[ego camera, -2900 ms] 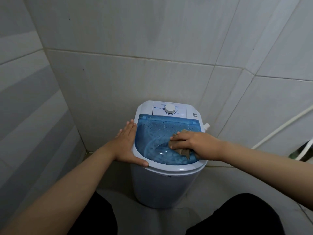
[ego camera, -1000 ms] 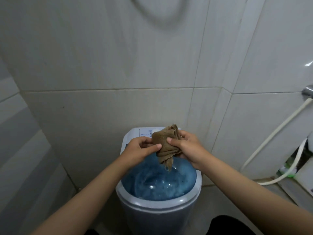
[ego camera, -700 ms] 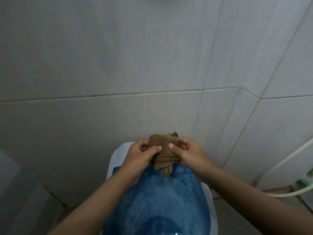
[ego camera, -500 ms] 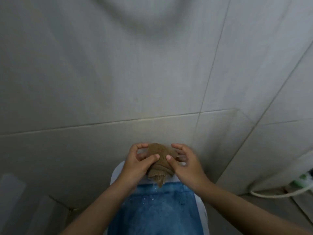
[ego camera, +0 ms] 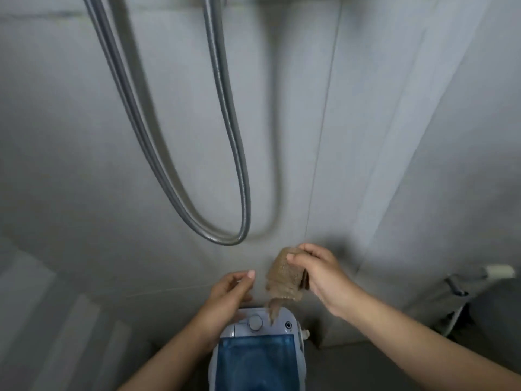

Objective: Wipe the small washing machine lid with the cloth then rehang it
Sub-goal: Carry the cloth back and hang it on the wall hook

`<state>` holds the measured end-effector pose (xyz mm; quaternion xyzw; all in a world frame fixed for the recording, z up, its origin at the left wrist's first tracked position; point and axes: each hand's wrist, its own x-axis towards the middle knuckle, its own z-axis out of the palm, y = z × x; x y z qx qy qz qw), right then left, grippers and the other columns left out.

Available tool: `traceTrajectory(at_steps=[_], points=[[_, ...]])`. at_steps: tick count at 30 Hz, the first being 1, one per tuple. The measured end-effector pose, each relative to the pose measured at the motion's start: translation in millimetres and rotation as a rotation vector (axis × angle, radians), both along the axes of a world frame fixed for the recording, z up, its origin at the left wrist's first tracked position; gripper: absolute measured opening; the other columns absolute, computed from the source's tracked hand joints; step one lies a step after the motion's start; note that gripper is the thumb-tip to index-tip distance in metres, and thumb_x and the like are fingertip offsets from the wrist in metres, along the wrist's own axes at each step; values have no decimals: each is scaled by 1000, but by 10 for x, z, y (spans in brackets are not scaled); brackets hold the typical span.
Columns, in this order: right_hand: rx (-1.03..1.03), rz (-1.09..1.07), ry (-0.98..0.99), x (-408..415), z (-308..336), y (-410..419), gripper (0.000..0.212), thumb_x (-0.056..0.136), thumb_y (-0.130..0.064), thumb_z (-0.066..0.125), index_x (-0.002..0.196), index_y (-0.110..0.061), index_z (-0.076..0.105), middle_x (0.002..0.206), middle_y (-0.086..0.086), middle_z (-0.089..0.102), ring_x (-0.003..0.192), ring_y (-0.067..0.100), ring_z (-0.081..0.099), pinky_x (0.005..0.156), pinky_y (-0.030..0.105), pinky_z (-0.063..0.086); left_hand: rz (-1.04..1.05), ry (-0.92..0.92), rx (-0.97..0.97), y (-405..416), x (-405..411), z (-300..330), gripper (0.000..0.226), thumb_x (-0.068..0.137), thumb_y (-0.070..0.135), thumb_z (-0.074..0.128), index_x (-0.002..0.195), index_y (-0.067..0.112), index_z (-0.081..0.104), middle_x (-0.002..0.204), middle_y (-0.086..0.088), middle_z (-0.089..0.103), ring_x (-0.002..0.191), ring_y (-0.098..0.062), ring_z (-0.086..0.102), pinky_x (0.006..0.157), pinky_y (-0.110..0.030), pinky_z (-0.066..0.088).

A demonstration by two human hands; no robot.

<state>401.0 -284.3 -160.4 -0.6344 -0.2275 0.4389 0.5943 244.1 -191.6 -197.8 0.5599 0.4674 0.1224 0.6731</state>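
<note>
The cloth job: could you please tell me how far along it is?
Wiping looks finished: neither hand is on the blue lid, and the cloth is lifted clear of it. In hand: the right hand pinches the bunched cloth above the washer, while the left hand is open beside it, touching nothing. Left: rehanging it. No hook shows, only a hose looped on the wall.

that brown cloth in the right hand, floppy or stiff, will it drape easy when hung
Probably floppy: the cloth bunches in the right hand and a tail droops toward the washer's dial. It looks light, pinched by fingertips alone, so it should drape readily. Whether it is wet cannot be told.
</note>
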Motion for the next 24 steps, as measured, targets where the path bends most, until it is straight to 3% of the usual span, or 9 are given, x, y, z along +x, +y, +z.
traceTrajectory(at_steps=[4, 6, 9, 11, 13, 16, 18, 21, 24], points=[[144, 72, 137, -35, 1064, -144, 15, 83, -3, 58, 71, -11, 57, 65, 6, 60, 61, 17, 60, 58, 27, 48, -6, -14, -326, -180, -85, 815, 55, 81, 60, 53, 113, 15, 52, 122, -7, 57, 115, -22, 54, 81, -39, 47], [184, 144, 149, -82, 1521, -236, 11, 88, -2, 54, 85, -7, 63, 70, 7, 67, 63, 15, 66, 55, 24, 55, 40, -80, -145, -257, -69, 1147, 49, 80, 50, 64, 109, 11, 61, 112, -10, 65, 104, -21, 60, 84, -36, 50], [211, 262, 75, -178, 2004, -314, 12, 90, -7, 54, 92, -7, 66, 76, 8, 70, 65, 16, 68, 57, 25, 57, 199, -228, 353, -393, -64, 1750, 25, 88, 29, 63, 104, 10, 64, 100, -9, 69, 82, -14, 63, 63, -13, 50], [230, 290, 26, -271, 2223, -314, 12, 89, -10, 57, 89, -10, 69, 80, 10, 71, 68, 17, 69, 63, 30, 59, 216, -336, 629, -451, -132, 2161, 28, 80, 38, 68, 97, 16, 66, 97, -5, 70, 84, -11, 65, 65, -10, 48], [235, 300, 18, -381, 2381, -268, 14, 88, -13, 58, 94, -7, 69, 86, 15, 71, 73, 22, 68, 71, 35, 57, 148, -410, 784, -505, -251, 2474, 36, 72, 49, 68, 91, 17, 71, 88, -2, 73, 79, -7, 67, 68, -13, 49], [273, 336, 119, -515, 2548, -170, 16, 90, -15, 54, 97, -7, 66, 79, 11, 70, 68, 19, 68, 66, 35, 58, 94, -412, 772, -496, -420, 2742, 33, 74, 55, 70, 87, 25, 75, 83, 6, 76, 76, -3, 68, 69, -18, 52], [295, 392, 147, -635, 2636, -99, 20, 92, -10, 50, 105, -6, 65, 82, 11, 69, 69, 17, 68, 66, 36, 58, 25, -418, 720, -464, -553, 2843, 26, 76, 53, 69, 86, 30, 76, 83, 5, 77, 81, -8, 71, 75, -28, 56], [315, 451, 44, -855, 2689, 48, 28, 92, 5, 45, 108, -6, 65, 90, 13, 68, 73, 17, 67, 67, 32, 59, -20, -393, 718, -381, -766, 2924, 43, 72, 55, 66, 91, 17, 76, 83, -7, 77, 80, -24, 73, 78, -41, 57], [318, 449, -57, -1063, 2705, 219, 31, 91, 9, 46, 93, -13, 68, 88, 10, 70, 76, 17, 67, 78, 35, 57, 74, -361, 718, -243, -954, 2945, 40, 79, 44, 66, 85, 5, 74, 71, -8, 72, 65, -21, 66, 68, -38, 54]])
